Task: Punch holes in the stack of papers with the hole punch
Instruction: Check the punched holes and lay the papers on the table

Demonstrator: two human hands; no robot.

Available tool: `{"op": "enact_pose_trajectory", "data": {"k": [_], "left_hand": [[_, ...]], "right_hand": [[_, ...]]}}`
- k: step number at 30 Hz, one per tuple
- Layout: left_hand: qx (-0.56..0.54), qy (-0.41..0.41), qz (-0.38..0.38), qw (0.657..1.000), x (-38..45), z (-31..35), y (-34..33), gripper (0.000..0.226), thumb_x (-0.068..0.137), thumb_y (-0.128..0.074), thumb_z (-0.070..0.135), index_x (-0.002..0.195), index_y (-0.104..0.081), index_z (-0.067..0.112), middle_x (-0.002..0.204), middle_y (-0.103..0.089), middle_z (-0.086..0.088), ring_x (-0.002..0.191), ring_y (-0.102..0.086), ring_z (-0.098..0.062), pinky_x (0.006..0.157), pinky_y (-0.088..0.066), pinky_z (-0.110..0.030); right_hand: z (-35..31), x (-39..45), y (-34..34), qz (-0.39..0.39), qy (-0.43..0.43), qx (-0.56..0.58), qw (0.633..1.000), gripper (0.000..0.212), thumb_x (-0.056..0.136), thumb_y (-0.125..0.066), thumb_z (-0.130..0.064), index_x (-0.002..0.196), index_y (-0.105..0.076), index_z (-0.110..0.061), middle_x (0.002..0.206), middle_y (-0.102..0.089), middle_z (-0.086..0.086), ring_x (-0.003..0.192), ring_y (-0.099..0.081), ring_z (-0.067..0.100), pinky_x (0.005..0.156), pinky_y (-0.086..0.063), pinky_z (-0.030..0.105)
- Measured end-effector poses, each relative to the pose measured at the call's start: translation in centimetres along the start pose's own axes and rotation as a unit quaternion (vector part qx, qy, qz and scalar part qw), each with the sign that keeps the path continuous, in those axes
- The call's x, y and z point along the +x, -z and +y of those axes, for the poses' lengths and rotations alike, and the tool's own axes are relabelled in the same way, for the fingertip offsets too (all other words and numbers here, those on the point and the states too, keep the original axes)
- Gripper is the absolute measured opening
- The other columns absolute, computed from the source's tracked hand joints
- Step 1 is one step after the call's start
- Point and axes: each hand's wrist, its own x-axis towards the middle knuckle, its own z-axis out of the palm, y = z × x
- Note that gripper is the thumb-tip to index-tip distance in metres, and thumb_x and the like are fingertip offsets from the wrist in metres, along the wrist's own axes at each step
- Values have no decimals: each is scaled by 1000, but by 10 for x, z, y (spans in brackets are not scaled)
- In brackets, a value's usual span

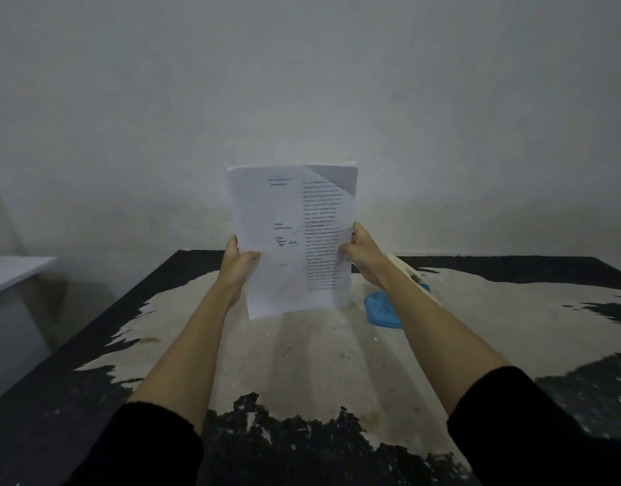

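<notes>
Both arms are stretched forward over the worn black table with its pale, peeling top (pixel 302 363), and the white stack of printed papers with handwritten notes on the front sheet (pixel 295 236) stands upright in the air between them, its lower edge just above the tabletop or perhaps touching it; I can't tell which. The left hand (pixel 239 258) is closed on the stack's left edge, thumb across the front sheet, while the right hand (pixel 359 250) pinches the right edge the same way, fingers wrapped behind. This reads as the squaring-up step: getting the sheets flush before any punching. Nothing has been punched that I can see. A flat blue object (pixel 382 310) lies on the table just beside the right forearm, partly hidden; it may be the hole punch, though that's unclear. Next move, in my judgement, calls for lowering the aligned stack and feeding one edge squarely into the punch.
</notes>
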Motion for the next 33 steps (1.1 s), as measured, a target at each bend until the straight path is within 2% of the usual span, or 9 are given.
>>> {"op": "enact_pose_trajectory", "data": {"k": [4, 6, 9, 12, 14, 16, 19, 26, 33], "left_hand": [[-6, 8, -13, 1000, 1, -3, -9, 36, 86, -51, -2, 114, -55, 20, 98, -66, 8, 81, -64, -7, 56, -53, -16], [-3, 4, -15, 1000, 3, 1, -12, 37, 86, -50, -2, 112, -56, 24, 92, -66, 13, 80, -64, -4, 51, -52, -11], [3, 17, -12, 1000, 3, -4, -12, 37, 86, -51, -2, 119, -52, 15, 102, -66, 3, 86, -65, -12, 60, -54, -16], [6, 28, 24, 999, 4, -7, -12, 44, 86, -55, 0, 127, -43, 7, 111, -60, -5, 86, -63, -14, 63, -51, -22], [3, 18, 33, 999, 6, -6, -12, 42, 85, -54, -1, 126, -45, 6, 110, -60, -5, 83, -62, -12, 60, -52, -20], [-5, 29, 22, 999, 7, -10, -11, 42, 86, -54, -1, 127, -49, 5, 114, -62, -7, 93, -64, -21, 71, -53, -28], [1, 40, 24, 999, 5, -20, -11, 38, 86, -54, -3, 123, -53, 5, 110, -63, -6, 95, -62, -24, 74, -52, -29], [42, 37, 16, 998, 7, -22, -14, 38, 88, -53, 0, 126, -52, 4, 114, -62, -8, 97, -61, -24, 79, -48, -31], [100, 64, 43, 992, 18, -12, -2, 32, 88, -57, 2, 119, -57, -4, 116, -64, -18, 92, -61, -26, 81, -49, -33]], "right_hand": [[19, -9, -4, -15, 12, 2, 1000, 39, 83, -66, -2, 118, -55, -13, 119, -64, 6, 111, -60, 22, 91, -53, 35], [20, -9, -2, -18, 31, 4, 999, 34, 84, -66, -6, 114, -58, -19, 116, -65, 2, 108, -61, 18, 89, -53, 30], [31, -8, -3, -12, 3, -32, 999, 35, 93, -56, -8, 127, -49, -8, 129, -59, 7, 118, -56, 21, 101, -48, 36], [37, -13, -9, -3, 20, -46, 999, 28, 95, -46, -3, 120, -54, -13, 121, -61, 2, 110, -58, 17, 87, -51, 18], [36, -12, -10, 19, 8, -36, 999, 28, 92, -51, -4, 119, -53, -13, 123, -60, 4, 110, -57, 18, 85, -50, 22], [38, -13, -10, 12, -14, -49, 999, 34, 92, -54, -5, 125, -49, -7, 126, -57, 5, 112, -55, 19, 87, -50, 25], [43, -16, -10, 14, -34, -71, 997, 34, 93, -51, -2, 126, -47, -6, 116, -56, 0, 105, -52, 14, 67, -46, 10], [46, -23, -11, 24, -42, -75, 996, 17, 95, -49, -9, 107, -52, -21, 92, -55, -11, 79, -52, 0, 51, -43, 4], [41, -18, -13, 29, -107, -57, 992, 35, 90, -52, 0, 124, -53, -7, 123, -62, 6, 106, -58, 22, 92, -50, 34]]}}
